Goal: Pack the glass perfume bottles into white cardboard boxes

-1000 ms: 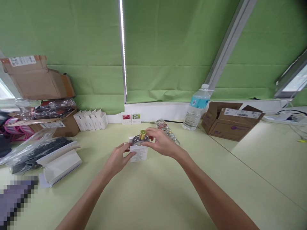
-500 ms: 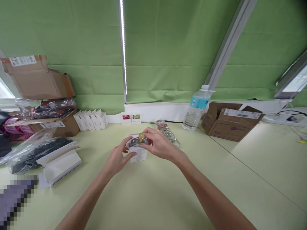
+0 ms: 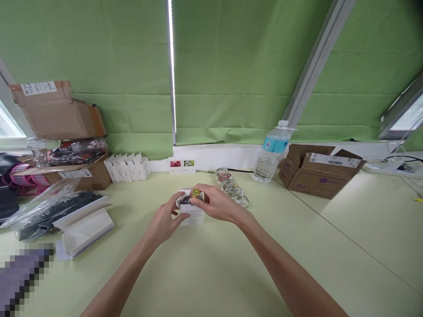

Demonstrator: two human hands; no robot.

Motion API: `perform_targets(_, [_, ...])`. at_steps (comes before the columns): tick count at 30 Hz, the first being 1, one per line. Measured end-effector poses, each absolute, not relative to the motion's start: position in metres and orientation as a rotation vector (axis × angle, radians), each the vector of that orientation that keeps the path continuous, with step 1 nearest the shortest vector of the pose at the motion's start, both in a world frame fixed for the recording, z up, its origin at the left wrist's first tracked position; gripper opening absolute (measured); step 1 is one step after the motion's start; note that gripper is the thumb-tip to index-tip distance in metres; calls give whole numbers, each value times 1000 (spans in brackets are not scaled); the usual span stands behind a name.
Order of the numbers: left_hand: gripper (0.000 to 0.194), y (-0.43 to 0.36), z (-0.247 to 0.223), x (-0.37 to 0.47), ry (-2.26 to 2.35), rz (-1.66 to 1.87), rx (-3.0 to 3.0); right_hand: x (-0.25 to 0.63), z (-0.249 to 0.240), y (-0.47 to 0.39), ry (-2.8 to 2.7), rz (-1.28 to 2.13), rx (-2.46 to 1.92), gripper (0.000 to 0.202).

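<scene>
Over the white box, our right hand angles inward, fingers clamped on the gold cap; our left hand grips the box's side.

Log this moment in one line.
left hand: grip on white box | right hand: grip on gold-capped bottle at box's top | right side: water bottle, brown carton

My left hand and my right hand are bare, with slender fingers and short thumbs, the nails too small to make out. Bare skin runs on over narrow wrists to my left forearm and right forearm, both slim and smooth-looking, slightly thicker toward the near side.
</scene>
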State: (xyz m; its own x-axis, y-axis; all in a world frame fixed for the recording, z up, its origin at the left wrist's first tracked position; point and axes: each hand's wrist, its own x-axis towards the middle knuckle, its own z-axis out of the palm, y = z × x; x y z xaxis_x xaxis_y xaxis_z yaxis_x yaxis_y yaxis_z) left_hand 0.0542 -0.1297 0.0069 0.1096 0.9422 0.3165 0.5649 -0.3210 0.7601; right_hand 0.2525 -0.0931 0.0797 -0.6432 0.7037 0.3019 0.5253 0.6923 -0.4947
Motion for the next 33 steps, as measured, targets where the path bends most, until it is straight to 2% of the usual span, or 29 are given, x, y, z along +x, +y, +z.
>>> perform_targets(3, [53, -131, 7, 55, 1461, 1092, 1939, 250, 79, -94, -2433, 443, -1004, 22])
perform_targets(10, [53, -133, 7, 54, 1488, 1064, 1970, 240, 79, -100, -2398, 357, -1025, 15])
perform_targets(19, [53, -135, 9, 54, 1517, 1046, 1979, 236, 74, -101, -2385, 309, -1106, 37])
perform_targets(26, [51, -136, 10, 55, 1536, 1058, 1993, 229, 71, -103, -2370, 346, -1162, 30])
perform_targets(30, [50, -134, 9, 55, 1483, 1076, 1966, 230, 71, -104, -2282, 449, -1119, 14])
perform_targets(33, [52, -134, 8, 55, 1501, 1072, 1950, 232, 72, -103, -2271, 471, -1104, 11])
